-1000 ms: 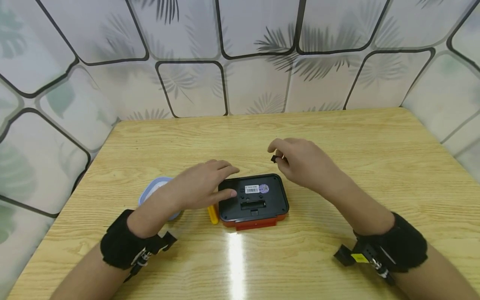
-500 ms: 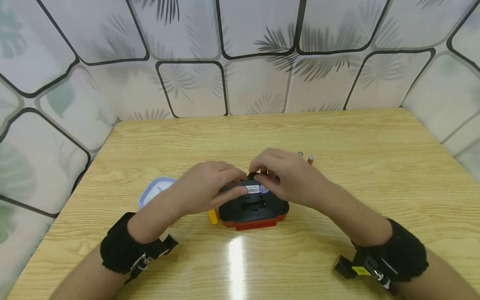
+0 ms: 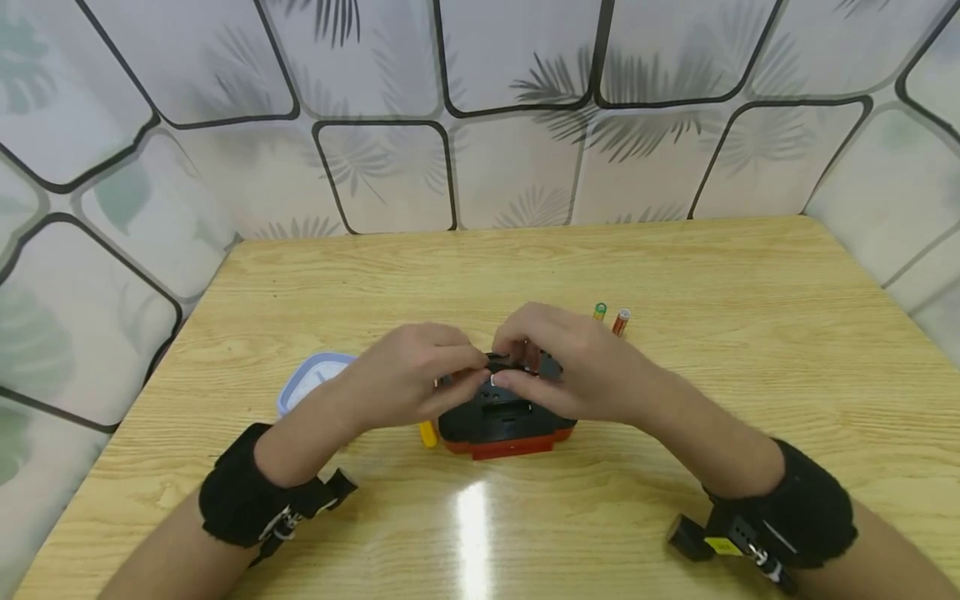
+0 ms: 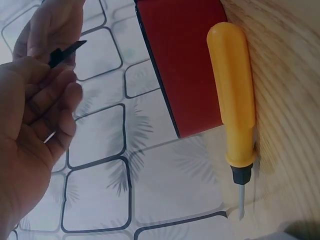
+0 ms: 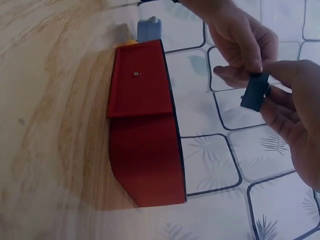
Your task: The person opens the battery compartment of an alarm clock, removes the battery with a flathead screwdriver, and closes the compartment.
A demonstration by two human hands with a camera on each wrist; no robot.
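Note:
Both hands meet over a red device with a black face (image 3: 468, 422), and each pinches a small black battery cover (image 5: 255, 91). In the right wrist view, my left hand (image 5: 245, 45) holds the upper end of the cover, while my right hand (image 5: 300, 120) grips its side between thumb and fingers. From the head, the left hand (image 3: 420, 371) is at the device's left and the right hand (image 3: 577, 358) at its right; they partly hide the cover. An uncovered battery slot (image 3: 506, 409) shows in the black face.
A yellow-handled screwdriver (image 4: 235, 95) lies along the device's left side. Farther left is a pale blue container (image 3: 303, 385), partly behind the left forearm. Two batteries (image 3: 622, 322) lie beyond the right hand. A patterned backdrop (image 3: 510, 167) rises behind the wooden table (image 3: 675, 275).
My right hand has come left and down with the black cover, from beyond the device to over it. The left hand has shifted slightly right and now pinches the cover too. Batteries came into view.

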